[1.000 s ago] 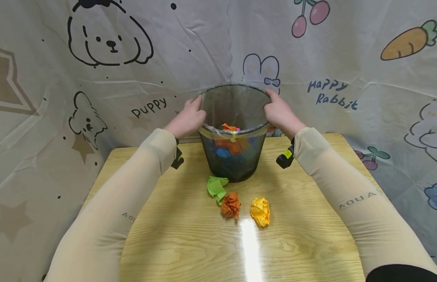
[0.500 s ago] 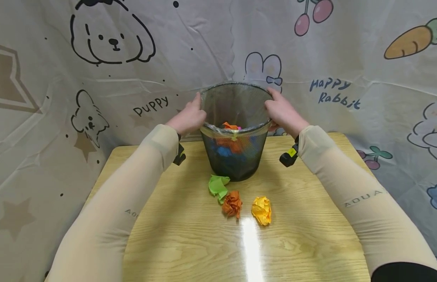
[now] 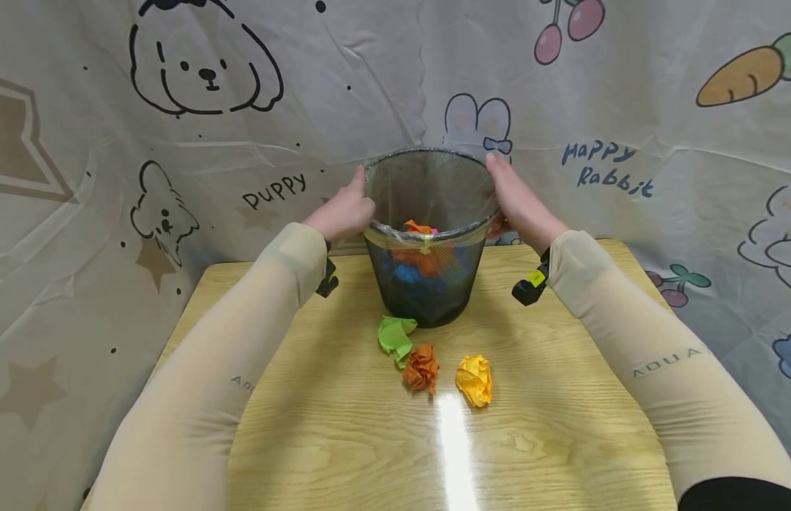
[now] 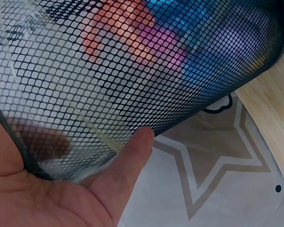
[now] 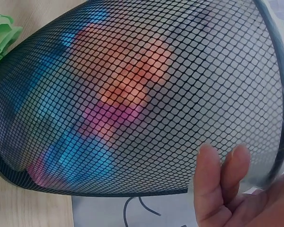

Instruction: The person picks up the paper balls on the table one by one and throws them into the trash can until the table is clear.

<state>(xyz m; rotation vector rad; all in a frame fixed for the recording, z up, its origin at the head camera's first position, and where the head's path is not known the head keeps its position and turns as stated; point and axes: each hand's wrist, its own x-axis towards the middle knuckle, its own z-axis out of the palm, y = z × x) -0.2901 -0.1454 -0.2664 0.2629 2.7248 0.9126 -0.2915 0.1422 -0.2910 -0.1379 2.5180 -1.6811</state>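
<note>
A black wire-mesh wastebasket, lined with a clear plastic bag, stands upright at the back of the table. Crumpled coloured paper inside shows through the mesh. At its left side my left hand grips the rim; in the left wrist view a finger shows inside through the mesh and another lies against the outside. My right hand lies along the outside of the right rim, two fingertips touching the mesh. Before the basket lie green, brown-orange and yellow crumpled papers.
The wooden table carries a bright strip of reflected light in front of the papers. A printed cloth with cartoon drawings hangs right behind the basket and at both sides.
My right hand has shifted slightly outward, and its bent digit no longer laps over the rim. The left hand keeps its hold. Basket and papers stay put; the view drifts slightly.
</note>
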